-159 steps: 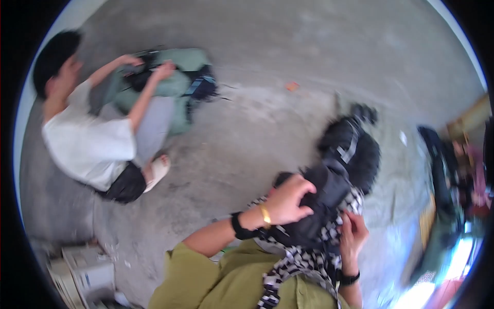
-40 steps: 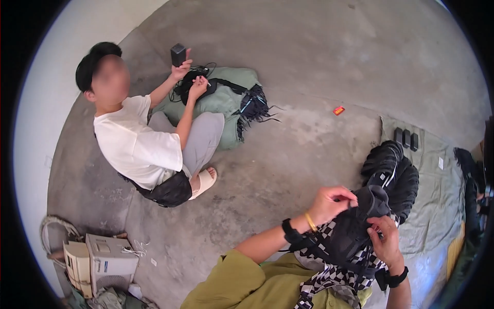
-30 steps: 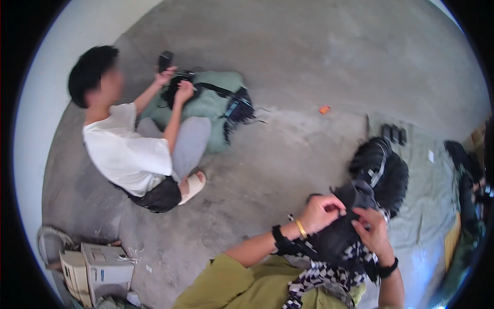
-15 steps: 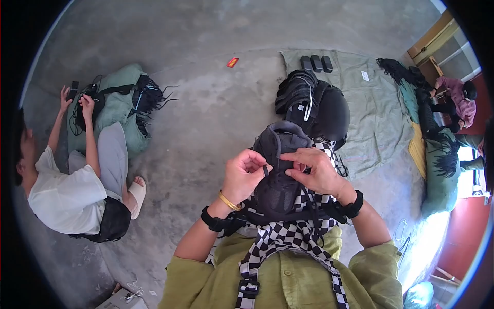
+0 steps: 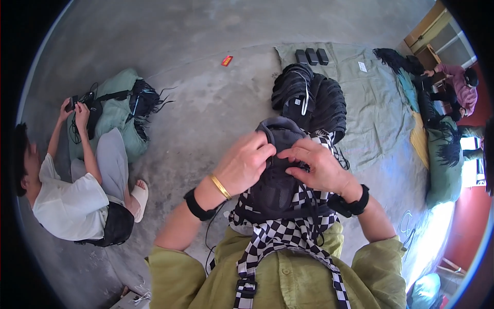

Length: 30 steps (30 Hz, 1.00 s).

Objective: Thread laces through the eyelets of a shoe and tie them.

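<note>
A dark grey lace-up shoe [image 5: 277, 194] rests on my lap over a black-and-white checkered apron [image 5: 278, 234], its toe toward me and its collar away. My left hand [image 5: 246, 160] is closed in a pinch at the left edge of the lacing; the black shoelace it grips is mostly hidden by the fingers. On the other side, my right hand [image 5: 320, 166] pinches the shoe near the tongue, thumb and index finger close together. Loose black lace [image 5: 313, 208] hangs down the right of the shoe.
Beyond my knees, bundles of black shoes [image 5: 309, 100] lie by a grey-green cloth [image 5: 357, 139] holding several black boxes [image 5: 311, 56]. A person in white [image 5: 72, 206] sits at left beside a green sack [image 5: 116, 110]; others work at far right among sacks [image 5: 442, 175].
My left hand has moved up and turned over, its fingertips now at the shoe's lacing edge. The right hand stays nearly in place. The seated person's hands have come together.
</note>
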Each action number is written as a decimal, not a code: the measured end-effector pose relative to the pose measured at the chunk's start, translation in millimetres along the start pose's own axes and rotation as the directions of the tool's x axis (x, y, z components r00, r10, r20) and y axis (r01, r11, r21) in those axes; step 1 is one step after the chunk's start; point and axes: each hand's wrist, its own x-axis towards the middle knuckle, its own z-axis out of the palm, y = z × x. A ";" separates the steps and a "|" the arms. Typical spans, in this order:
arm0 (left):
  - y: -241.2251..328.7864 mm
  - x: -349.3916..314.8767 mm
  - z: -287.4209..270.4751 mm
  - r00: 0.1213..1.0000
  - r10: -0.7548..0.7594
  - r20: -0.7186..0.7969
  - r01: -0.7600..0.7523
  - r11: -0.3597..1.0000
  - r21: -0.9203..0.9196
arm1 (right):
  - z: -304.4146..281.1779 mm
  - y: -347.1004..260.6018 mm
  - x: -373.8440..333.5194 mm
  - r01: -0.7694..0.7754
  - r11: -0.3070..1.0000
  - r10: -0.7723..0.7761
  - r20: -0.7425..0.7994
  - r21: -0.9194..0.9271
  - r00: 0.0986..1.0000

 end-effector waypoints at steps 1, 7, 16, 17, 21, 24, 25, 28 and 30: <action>5.8 9.8 -9.8 0.993 0.114 0.003 -0.114 0.988 0.108 | -8.5 2.3 -0.7 0.104 0.991 -0.107 -0.038 -0.090 0.993; -5.3 40.0 -27.1 0.901 0.268 0.341 -0.329 0.934 0.137 | -25.9 10.0 0.4 0.206 0.949 -0.172 0.155 -0.238 0.973; 3.4 49.4 -35.7 0.775 0.204 0.598 -0.389 0.900 0.197 | -19.3 24.2 1.5 0.254 0.958 -0.223 0.213 -0.133 0.951; 3.9 48.9 -37.3 0.783 0.162 0.600 -0.335 0.923 0.188 | -18.8 24.0 4.2 0.230 0.966 -0.196 0.245 -0.121 0.950; 4.4 54.9 -21.7 0.781 -0.018 0.625 -0.204 0.937 0.282 | -11.4 23.2 19.8 0.133 0.973 -0.052 0.382 -0.189 0.923; 3.4 52.7 -16.9 0.800 -0.056 0.598 -0.121 0.960 0.252 | -8.0 21.1 25.3 0.106 0.972 -0.003 0.438 -0.211 0.899; 3.3 51.1 -12.8 0.794 -0.048 0.605 -0.130 0.960 0.247 | -5.9 21.9 24.6 0.055 0.981 0.029 0.418 -0.188 0.908; 0.4 43.7 0.3 0.911 -0.112 0.397 0.069 0.990 0.122 | 1.9 35.3 16.5 -0.008 0.998 0.026 0.306 -0.061 0.952; -2.5 39.2 4.3 0.978 -0.044 0.205 0.077 0.985 -0.155 | 4.3 44.8 18.3 -0.288 0.621 0.305 0.114 0.729 0.946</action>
